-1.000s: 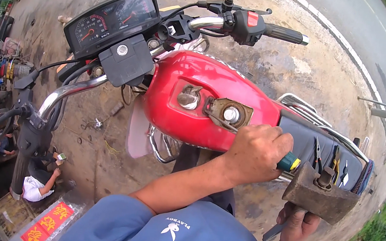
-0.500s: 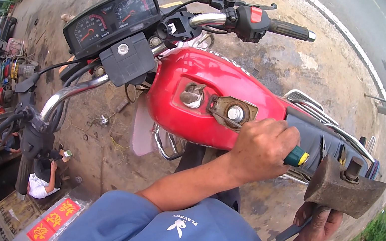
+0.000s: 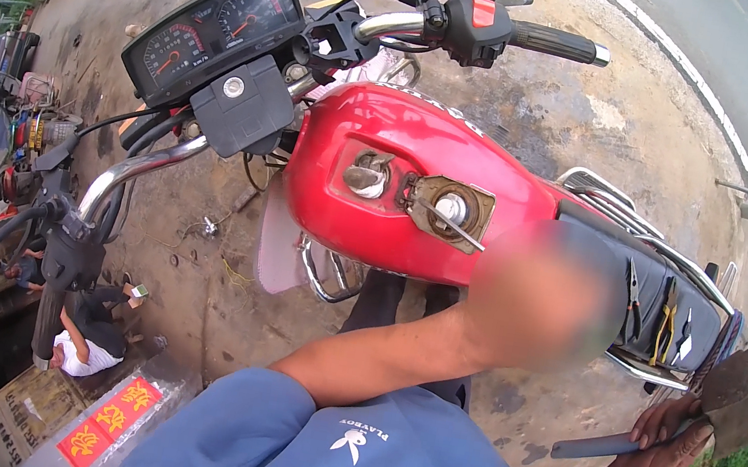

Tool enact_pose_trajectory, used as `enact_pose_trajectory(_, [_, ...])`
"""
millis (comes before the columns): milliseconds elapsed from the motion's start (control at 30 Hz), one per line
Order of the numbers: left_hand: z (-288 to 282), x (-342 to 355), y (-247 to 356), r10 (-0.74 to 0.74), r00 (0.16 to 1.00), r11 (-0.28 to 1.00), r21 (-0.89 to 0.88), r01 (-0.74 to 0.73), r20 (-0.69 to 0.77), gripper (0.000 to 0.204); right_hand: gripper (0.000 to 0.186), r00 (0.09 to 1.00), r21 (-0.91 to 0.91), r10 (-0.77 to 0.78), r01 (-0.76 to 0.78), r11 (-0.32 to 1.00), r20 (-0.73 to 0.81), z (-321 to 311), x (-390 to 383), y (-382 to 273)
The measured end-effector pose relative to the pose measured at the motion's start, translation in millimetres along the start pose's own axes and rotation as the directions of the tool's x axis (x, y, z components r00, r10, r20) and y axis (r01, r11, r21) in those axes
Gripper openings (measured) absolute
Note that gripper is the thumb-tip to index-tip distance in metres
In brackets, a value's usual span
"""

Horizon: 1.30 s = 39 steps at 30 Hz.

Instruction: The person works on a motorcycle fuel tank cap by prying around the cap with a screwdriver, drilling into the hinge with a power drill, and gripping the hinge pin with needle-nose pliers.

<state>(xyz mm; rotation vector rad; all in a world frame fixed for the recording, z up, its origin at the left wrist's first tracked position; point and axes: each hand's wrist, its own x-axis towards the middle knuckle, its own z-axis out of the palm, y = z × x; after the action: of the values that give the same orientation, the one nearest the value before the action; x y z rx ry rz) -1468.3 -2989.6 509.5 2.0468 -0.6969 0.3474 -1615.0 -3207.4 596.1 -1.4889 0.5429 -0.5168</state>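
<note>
A blurred patch hides the fingers of my left hand (image 3: 534,303) beside the red fuel tank (image 3: 390,133). From it the screwdriver's thin metal shaft (image 3: 464,235) reaches left, its tip at the grimy metal plate (image 3: 478,213) on the tank's top. That plate has a bright round core. A dull silver cap (image 3: 367,175) sits on the tank just left of it. Out at the right, my right hand (image 3: 669,442) is closed around the grey handle of a hammer (image 3: 734,403), whose heavy worn head points away from the tank.
On the black seat (image 3: 588,238) lie dark pliers (image 3: 633,299) and yellow-handled pliers (image 3: 666,324). The handlebar (image 3: 114,173) and instrument cluster (image 3: 215,32) stand at the left. A person in white (image 3: 86,354) sits at the lower left near a cardboard box (image 3: 23,413).
My right hand has swung the hammer outward to the right, away from the tank and seat. The left hand has shifted slightly right and down, exposing the screwdriver's shaft.
</note>
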Motion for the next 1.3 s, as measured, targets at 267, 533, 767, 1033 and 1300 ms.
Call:
enact_pose_trajectory(267, [-7.0, -9.5, -7.5, 0.009, 0.998, 0.999, -0.035, -0.007, 0.062, 0.030, 0.042, 0.948, 0.065, 0.318, -0.319, 0.946, 0.022, 10.9, -59.3, 53.8])
enact_pose_trajectory(533, [3.1, -25.4, -16.8, 0.037, 0.994, 0.997, -0.067, -0.031, 0.099, 0.035, 0.044, 0.946, -0.049, 0.303, -0.299, 0.953, 0.116, 12.8, -61.8, 56.4])
enact_pose_trajectory(767, [-1.2, -27.5, -15.1, 0.069, 0.992, 0.996, -0.067, -0.062, 0.108, 0.029, 0.029, 0.955, -0.078, 0.206, -0.194, 0.978, 0.212, 11.0, -71.1, 63.3])
enact_pose_trajectory(1033, [-7.4, -25.4, -12.0, 0.077, 0.990, 0.995, -0.073, -0.068, 0.118, 0.025, 0.036, 0.951, -0.088, 0.228, -0.214, 0.973, 0.211, 11.3, -75.5, 63.2])
enact_pose_trajectory(1300, [-11.0, -23.3, -10.2, 0.066, 0.993, 0.995, -0.086, -0.058, 0.099, 0.018, 0.036, 0.946, -0.102, 0.239, -0.222, 0.970, 0.218, 15.2, -79.7, 62.5])
